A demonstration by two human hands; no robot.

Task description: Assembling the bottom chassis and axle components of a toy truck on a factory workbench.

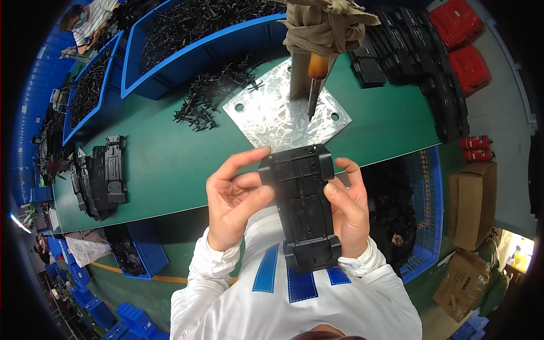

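The black plastic chassis (303, 204) is held clear of the green surface (164, 164), in front of the person's chest, long axis running away from the body, its far end near the edge of the metal plate (283, 116).

Risks, as judged from this position:
- The part is carried by finger contact along its two long edges only, with nothing beneath it. A slackened grip on either side would likely let it tip and drop to the lap or floor.
- The tool tip (310, 107) on the post stands just beyond the far end of the part. A forward push made without care could bring fingers close to that tip; whether it is hot cannot be told.
- Loose black sprues (212, 96) lie beside the plate and could foul the part if it is set down there.

Fingers:
- Left hand (235, 195): fingers partly curled, thumb and forefinger narrowly apart, forefinger tip touching the upper left corner of the part, thumb pressing its left edge.
- Right hand (348, 209): closed around the right edge, thumb on the upper face, remaining fingers wrapped behind and hidden.

Finished black parts (105, 175) are stacked well apart at the left.
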